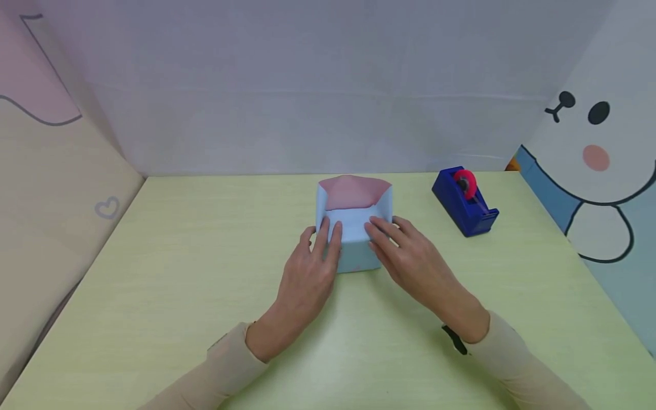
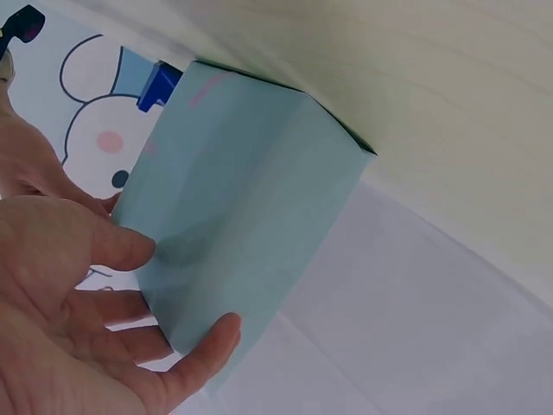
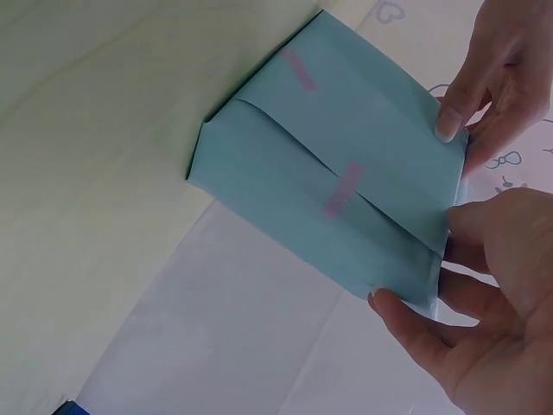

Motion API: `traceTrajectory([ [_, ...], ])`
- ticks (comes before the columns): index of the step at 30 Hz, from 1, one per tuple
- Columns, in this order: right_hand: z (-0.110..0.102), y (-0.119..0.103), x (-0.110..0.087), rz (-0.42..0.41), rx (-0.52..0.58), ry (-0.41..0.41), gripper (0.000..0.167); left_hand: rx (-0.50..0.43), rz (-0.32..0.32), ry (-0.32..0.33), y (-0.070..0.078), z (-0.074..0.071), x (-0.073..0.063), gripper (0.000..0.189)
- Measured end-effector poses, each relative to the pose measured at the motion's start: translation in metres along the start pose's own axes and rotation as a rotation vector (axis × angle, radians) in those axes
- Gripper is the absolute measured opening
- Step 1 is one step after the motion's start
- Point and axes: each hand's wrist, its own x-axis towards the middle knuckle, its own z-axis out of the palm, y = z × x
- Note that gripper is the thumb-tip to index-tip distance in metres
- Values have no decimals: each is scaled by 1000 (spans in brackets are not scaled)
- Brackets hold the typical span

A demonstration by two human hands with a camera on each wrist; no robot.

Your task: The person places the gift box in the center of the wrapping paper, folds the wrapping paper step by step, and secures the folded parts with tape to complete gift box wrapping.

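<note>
A box-shaped package [image 1: 357,257] wrapped in light blue paper stands on the table between the hands. Its upper end has folded blue side flaps and a pinkish flap [image 1: 352,193] at the back. My left hand [image 1: 310,276] holds the left edge, fingers over the top fold and thumb at the side. At the right edge, my right hand [image 1: 417,262] holds the same end with bent fingers. The right wrist view shows a paper seam crossed by a strip of pink tape [image 3: 345,190], with another pink strip [image 3: 299,69] near one end.
A blue tape dispenser [image 1: 463,202] with a red-cored roll stands at the back right. The pale yellow-green table [image 1: 205,256] meets a whitish sheet [image 1: 328,114] behind. Printed cartoon panels [image 1: 610,171] flank the sides.
</note>
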Motion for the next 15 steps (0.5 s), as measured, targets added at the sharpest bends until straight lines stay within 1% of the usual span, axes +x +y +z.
traceTrajectory([
  [2, 0, 0, 0, -3, -1, 5, 58, -4, 1, 0, 0, 0, 0, 46],
  [5, 0, 1, 0, -3, 0, 8, 53, -8, 1, -1, 0, 0, 0, 47],
  [8, 1, 2, 0, 11, 32, 28, 48, -15, 2, -5, -1, 0, 0, 49],
  [12, 1, 1, 1, 56, 89, 88, 49, -24, 5, -11, -1, -1, 1, 50],
  [15, 0, 0, 2, 101, 93, 142, 50, -26, 10, -12, -1, -2, 1, 49],
])
